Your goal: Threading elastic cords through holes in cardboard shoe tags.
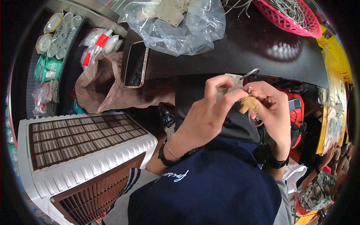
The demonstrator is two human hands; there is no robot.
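Observation:
Close in front of my body, both hands meet around a small tan folded piece point(248, 104) and a thin grey cord point(250, 72). The cord loops up beyond my fingers, and part of it hangs below them. My left hand point(208, 112) is closed, its fingertips pinching the cord near the tan piece. A pale beige flat piece point(233, 80) shows behind the left fingers, partly hidden by them. My right hand point(275, 107) grips the tan piece between thumb and fingers. What the tan piece is made of I cannot make out.
A clear plastic bag point(183, 35) of beige flat pieces and a phone point(136, 64) lie on the black table point(232, 56). A pink basket point(313, 28) holds grey cords. Left are a brown sack point(112, 88) and a white air cooler point(93, 161). Another person's hands point(332, 153) show at right.

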